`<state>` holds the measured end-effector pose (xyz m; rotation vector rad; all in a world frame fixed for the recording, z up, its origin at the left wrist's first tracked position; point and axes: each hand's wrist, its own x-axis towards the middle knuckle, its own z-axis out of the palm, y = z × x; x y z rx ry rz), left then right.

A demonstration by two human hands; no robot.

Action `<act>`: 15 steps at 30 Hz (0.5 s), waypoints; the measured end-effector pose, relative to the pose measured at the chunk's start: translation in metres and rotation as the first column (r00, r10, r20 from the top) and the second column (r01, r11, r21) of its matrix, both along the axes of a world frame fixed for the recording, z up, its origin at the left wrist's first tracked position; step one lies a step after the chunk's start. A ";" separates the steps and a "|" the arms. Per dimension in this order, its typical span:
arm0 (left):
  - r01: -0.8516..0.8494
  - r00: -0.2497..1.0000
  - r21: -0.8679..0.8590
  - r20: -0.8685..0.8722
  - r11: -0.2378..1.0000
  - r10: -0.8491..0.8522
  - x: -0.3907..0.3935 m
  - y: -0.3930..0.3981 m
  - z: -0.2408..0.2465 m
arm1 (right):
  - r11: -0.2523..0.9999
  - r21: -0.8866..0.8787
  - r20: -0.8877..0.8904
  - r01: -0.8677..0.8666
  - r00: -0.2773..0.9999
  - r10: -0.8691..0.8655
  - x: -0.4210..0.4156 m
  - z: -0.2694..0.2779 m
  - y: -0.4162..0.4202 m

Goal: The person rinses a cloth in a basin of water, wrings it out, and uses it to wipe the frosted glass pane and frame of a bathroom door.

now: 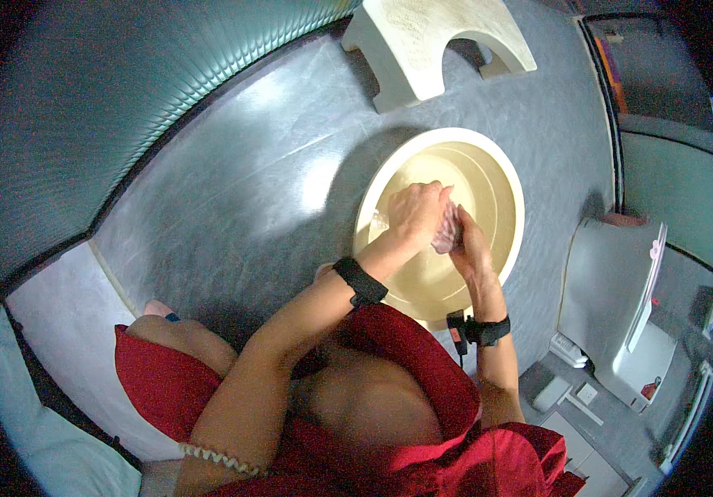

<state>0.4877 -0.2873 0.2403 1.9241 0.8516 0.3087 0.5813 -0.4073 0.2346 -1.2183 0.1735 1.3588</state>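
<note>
Over a cream plastic basin (515, 205), my left hand (415, 211) and my right hand (473, 239) come together around a small piece of striped pinkish fabric (447, 233). The cloth is bunched between the fingers of both hands and blurred at its edges. Water seems to lie in the basin, with some bubbles near its left wall. Each wrist wears a black strap, and a small black device is fixed at the right one. Parts of the fingers are hidden behind the cloth and the hands.
A white plastic step stool (415, 37) stands on the grey floor beyond the basin. A ribbed translucent panel (163, 81) runs along the left. To the right is a white appliance or container (608, 286), with small boxes beside it. My knees in red clothing are close to the basin.
</note>
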 end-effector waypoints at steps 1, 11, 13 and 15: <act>-0.032 0.999 -0.009 -0.032 0.999 0.032 -0.002 0.006 -0.001 | 0.974 -0.214 0.212 0.074 0.977 -0.028 -0.006 0.008 0.006; -0.003 0.976 0.023 -0.218 1.000 0.008 0.009 -0.004 -0.019 | 0.851 -0.522 0.831 0.048 0.255 0.495 0.029 -0.128 -0.031; 0.007 0.982 -0.004 -0.191 1.000 -0.008 0.002 0.000 -0.040 | 0.837 -0.501 0.801 -0.217 0.249 0.544 -0.006 -0.084 0.009; 0.050 0.998 -0.031 -0.048 0.998 -0.051 -0.002 0.003 -0.047 | 0.726 -0.623 0.713 -0.290 0.171 0.680 -0.014 -0.053 0.027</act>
